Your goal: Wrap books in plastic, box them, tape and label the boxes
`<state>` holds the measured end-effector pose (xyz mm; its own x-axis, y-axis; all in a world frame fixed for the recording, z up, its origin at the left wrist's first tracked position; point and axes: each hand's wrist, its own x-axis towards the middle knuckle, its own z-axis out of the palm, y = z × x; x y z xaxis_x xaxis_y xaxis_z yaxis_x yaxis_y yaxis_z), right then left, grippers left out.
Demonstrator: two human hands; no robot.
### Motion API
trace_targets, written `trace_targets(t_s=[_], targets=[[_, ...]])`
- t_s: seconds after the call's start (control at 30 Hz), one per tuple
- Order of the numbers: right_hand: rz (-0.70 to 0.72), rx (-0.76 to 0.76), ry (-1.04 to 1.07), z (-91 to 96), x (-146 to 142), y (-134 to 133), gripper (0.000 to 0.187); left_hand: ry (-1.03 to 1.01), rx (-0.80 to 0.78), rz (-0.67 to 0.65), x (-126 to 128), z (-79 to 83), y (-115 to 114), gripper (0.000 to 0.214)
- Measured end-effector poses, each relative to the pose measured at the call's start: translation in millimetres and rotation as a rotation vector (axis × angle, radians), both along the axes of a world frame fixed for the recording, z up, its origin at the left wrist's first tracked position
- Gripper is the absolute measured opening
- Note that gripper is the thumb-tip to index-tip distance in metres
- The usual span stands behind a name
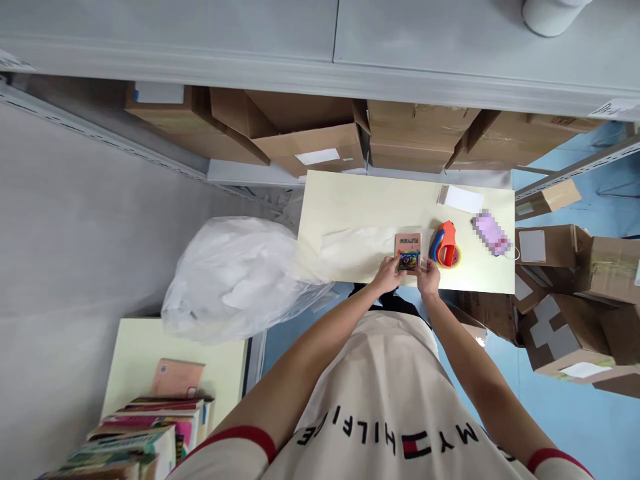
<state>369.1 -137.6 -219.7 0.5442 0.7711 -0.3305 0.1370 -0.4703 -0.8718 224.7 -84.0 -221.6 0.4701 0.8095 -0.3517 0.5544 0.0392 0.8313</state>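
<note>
A small book [409, 241] with a salmon-pink cover and a colourful picture lies at the front edge of the pale table. Closed on its lower left corner is my left hand [389, 275], thumb over the cover. My right hand [429, 279] has its fingers closed at the lower right corner, where clear plastic shows beside the book. Whether it grips the book alone or the plastic too is hard to make out. Just right of the book sits an orange and blue tape dispenser [445, 245]. A sheet of clear plastic [355, 247] lies flat to the left.
Farther right on the table [350, 200] are a stack of white cards [464, 199] and a blurred purple phone-like item [491, 232]. A large bag of white plastic [235, 280] bulges at left. Books [145, 433] pile up lower left. Cardboard boxes [310, 140] line the shelf behind.
</note>
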Motion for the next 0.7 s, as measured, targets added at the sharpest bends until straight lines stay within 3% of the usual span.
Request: trace_targets(t_s=[0.1, 0.17, 0.3, 0.43, 0.57, 0.7], targets=[[0.02, 0.005, -0.066, 15.4, -8, -6, 0.035, -0.241, -0.099, 0.071, 15, 14.7, 1, 0.053], [0.127, 0.055, -0.095, 22.3, -19, -8, 0.038, -0.365, -0.16, 0.127, 18, 24.8, 4, 0.046], [0.385, 0.134, -0.176, 21.9, -44, -6, 0.049, -0.288, -0.129, 0.295, -3, 32.5, 11, 0.034], [0.533, 0.115, -0.205, 8.4, -61, -1, 0.054, -0.046, -0.079, 0.385, -37, 18.0, 18, 0.018], [0.625, 0.034, -0.17, -6.3, -65, 5, 0.051, 0.004, -0.153, 0.422, -54, -1.5, 18, 0.014], [0.672, -0.016, -0.147, -14.9, -64, 9, 0.05, 0.045, -0.136, 0.485, -60, -6.3, 10, 0.038]])
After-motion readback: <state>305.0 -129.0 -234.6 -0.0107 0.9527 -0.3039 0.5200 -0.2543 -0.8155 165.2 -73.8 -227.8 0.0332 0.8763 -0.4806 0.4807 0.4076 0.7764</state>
